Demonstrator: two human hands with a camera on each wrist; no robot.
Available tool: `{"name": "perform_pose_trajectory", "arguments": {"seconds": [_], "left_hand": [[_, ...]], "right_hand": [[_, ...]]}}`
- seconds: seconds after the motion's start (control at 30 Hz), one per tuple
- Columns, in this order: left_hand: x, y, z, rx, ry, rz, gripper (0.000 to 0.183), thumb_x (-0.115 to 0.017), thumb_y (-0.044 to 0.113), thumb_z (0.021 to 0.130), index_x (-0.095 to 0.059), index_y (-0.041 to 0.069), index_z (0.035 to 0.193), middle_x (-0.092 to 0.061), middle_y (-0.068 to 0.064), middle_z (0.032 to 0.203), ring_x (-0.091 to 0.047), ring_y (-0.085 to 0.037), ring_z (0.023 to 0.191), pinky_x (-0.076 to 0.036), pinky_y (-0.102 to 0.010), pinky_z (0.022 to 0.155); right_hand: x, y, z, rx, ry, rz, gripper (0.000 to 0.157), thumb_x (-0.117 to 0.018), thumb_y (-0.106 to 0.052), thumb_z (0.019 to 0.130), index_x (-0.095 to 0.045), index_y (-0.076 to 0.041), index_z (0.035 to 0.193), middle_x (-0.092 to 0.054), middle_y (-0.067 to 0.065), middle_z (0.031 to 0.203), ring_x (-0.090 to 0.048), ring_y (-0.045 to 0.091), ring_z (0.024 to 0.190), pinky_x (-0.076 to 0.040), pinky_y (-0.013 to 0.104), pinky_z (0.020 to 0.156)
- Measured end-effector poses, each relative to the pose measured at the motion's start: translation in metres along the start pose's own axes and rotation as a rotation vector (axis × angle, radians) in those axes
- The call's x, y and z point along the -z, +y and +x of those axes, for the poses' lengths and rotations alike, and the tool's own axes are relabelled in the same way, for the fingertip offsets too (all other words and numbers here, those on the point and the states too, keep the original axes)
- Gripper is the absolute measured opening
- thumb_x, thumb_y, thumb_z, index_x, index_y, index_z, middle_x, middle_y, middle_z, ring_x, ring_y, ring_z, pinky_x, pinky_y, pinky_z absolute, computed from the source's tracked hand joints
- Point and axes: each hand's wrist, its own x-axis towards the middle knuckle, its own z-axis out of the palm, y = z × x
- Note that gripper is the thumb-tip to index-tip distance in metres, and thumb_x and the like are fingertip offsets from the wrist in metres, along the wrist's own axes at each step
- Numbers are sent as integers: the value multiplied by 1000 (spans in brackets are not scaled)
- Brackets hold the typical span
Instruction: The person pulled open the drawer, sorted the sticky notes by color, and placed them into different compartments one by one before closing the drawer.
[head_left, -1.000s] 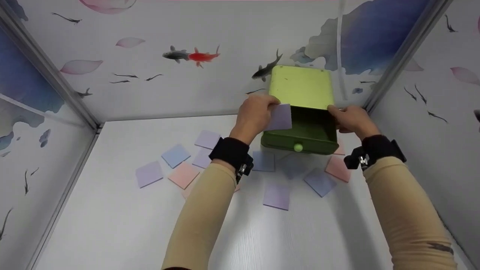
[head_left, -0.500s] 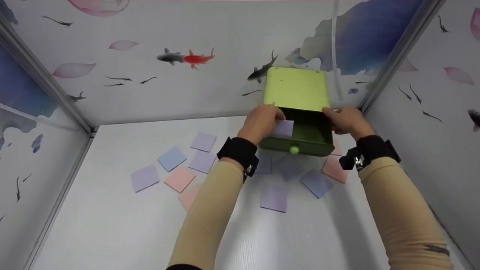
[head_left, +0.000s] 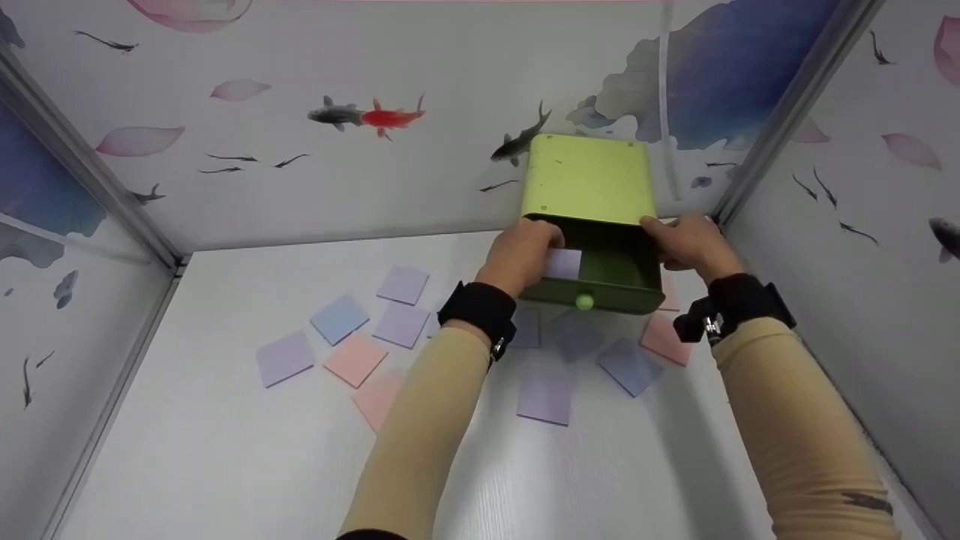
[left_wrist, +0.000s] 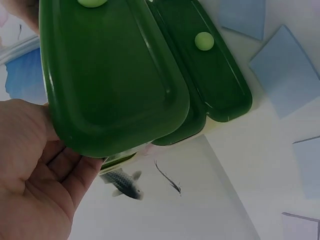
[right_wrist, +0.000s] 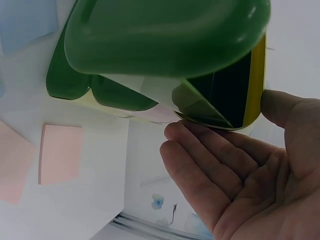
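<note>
A small lime-green drawer cabinet [head_left: 589, 180] stands against the back wall, its dark green top drawer [head_left: 630, 295] pulled out. My left hand [head_left: 520, 255] reaches over the drawer's left side, pinching a thin purple square tile [head_left: 564, 264] that overlaps the drawer's inside in the head view. The tile is hidden behind the drawer front in the left wrist view. My right hand [head_left: 694, 244] holds the cabinet's front right corner, thumb on the top and fingers along the side. Two lower drawers with round knobs show in the left wrist view, one knob [left_wrist: 204, 41] plainly visible.
Several square tiles lie scattered on the white table [head_left: 225, 465]: a blue tile [head_left: 340, 319] and a pink tile [head_left: 355, 359] at left, a purple tile [head_left: 544, 397] in front, and another pink tile [head_left: 666, 339] near my right wrist. Printed panels enclose the table at back and sides.
My left hand has lowered the purple tile from above the drawer's left edge down into the drawer opening. My right hand has kept its hold on the cabinet corner.
</note>
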Motion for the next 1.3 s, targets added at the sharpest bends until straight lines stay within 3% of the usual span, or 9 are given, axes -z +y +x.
{"name": "perform_pose_trajectory", "arguments": {"seconds": [0.17,0.33,0.6,0.8,1.07,1.3], "left_hand": [[-7,0,6,-28,4,123,27,-59,1,94,-74,18,110,-72,1,107,-67,-16,97,-55,-31,82],[-7,1,10,-35,-4,176,27,-59,3,95,-75,19,110,-73,1,107,-67,-18,98,-56,-32,81],[-3,0,6,-4,-41,179,37,-53,3,98,-65,20,129,-65,-2,128,-62,-21,116,-55,-33,91],[0,-4,3,-10,-30,76,33,-55,10,99,-65,19,129,-65,0,130,-61,-19,119,-53,-31,94],[13,-28,-10,-7,55,-16,29,-61,15,97,-67,17,125,-67,1,127,-61,-18,118,-50,-32,99],[17,-60,-28,17,116,-23,25,-62,15,95,-71,13,119,-71,-3,118,-65,-22,111,-52,-34,94]], "right_hand": [[-1,0,0,-9,6,2,74,-45,-56,96,-58,12,122,-65,20,110,-66,10,81,-57,41,90],[-1,0,1,-20,5,12,75,-45,-56,96,-56,12,126,-61,24,117,-66,9,82,-57,38,88],[-1,-4,-1,-16,10,6,72,-45,-57,96,-59,10,119,-62,14,101,-63,6,76,-58,36,87],[-1,0,-2,-25,16,2,71,-44,-58,95,-59,8,116,-59,9,96,-64,10,79,-57,38,89],[-1,0,-3,-18,18,-7,75,-43,-60,95,-57,9,120,-59,16,105,-66,12,82,-57,38,89],[-3,0,-3,-18,11,-2,74,-43,-59,96,-57,9,122,-61,13,102,-64,7,78,-57,38,89]]}}
